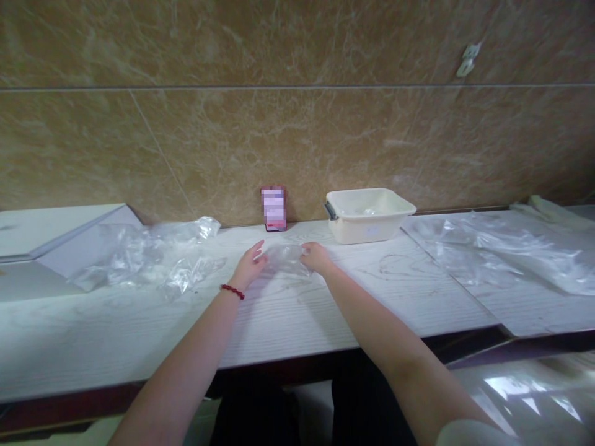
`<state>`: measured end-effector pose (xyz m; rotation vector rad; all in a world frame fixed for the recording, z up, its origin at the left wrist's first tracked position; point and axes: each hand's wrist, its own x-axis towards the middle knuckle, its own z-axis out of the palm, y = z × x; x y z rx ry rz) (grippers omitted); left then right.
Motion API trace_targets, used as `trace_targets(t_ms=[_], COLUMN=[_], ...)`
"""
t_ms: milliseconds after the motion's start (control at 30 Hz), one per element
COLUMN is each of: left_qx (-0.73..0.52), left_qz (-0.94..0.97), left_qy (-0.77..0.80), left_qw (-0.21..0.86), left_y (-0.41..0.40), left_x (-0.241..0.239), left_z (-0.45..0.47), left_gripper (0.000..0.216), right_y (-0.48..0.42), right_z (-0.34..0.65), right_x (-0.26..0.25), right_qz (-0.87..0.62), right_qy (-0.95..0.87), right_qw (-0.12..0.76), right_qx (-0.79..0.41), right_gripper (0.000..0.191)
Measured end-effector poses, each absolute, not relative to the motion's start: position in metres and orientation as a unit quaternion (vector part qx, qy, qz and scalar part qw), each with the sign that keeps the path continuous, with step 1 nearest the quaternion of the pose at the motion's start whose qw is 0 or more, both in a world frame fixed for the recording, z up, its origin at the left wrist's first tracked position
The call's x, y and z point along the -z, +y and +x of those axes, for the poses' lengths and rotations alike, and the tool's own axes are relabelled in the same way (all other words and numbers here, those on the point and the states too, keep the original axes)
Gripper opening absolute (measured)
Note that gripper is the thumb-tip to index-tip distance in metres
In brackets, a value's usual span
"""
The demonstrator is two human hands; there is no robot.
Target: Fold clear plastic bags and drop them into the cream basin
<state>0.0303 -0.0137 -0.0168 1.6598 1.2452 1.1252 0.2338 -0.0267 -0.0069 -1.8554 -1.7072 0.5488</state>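
Note:
A small clear plastic bag (284, 260) lies on the white table (279, 322) between my two hands. My left hand (248, 267), with a red bead bracelet at the wrist, rests at the bag's left edge, its fingers stretched out toward it. My right hand (316, 257) is curled over the bag's right edge and seems to pinch the film.
A heap of crumpled clear plastic bags (153, 257) lies at the left. A cream plastic tub (367, 214) stands at the back right, a phone (273, 208) leans on the tiled wall. Flat plastic sheets (502, 248) cover the right board. White boards (56, 232) are at far left.

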Motion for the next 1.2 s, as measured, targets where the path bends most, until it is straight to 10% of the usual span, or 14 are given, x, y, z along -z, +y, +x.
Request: trace_targets(t_ms=[1200], left_qx=[-0.467], left_qz=[0.429], left_qy=[0.506], left_qw=[0.584], left_y=[0.007], left_x=[-0.003], left_z=[0.042], left_gripper=[0.037], right_y=[-0.009], right_z=[0.251], right_x=[0.009], right_qz=[-0.613], right_qy=[-0.693], right_qw=[0.329], right_qx=[-0.186], right_gripper=[0.045])
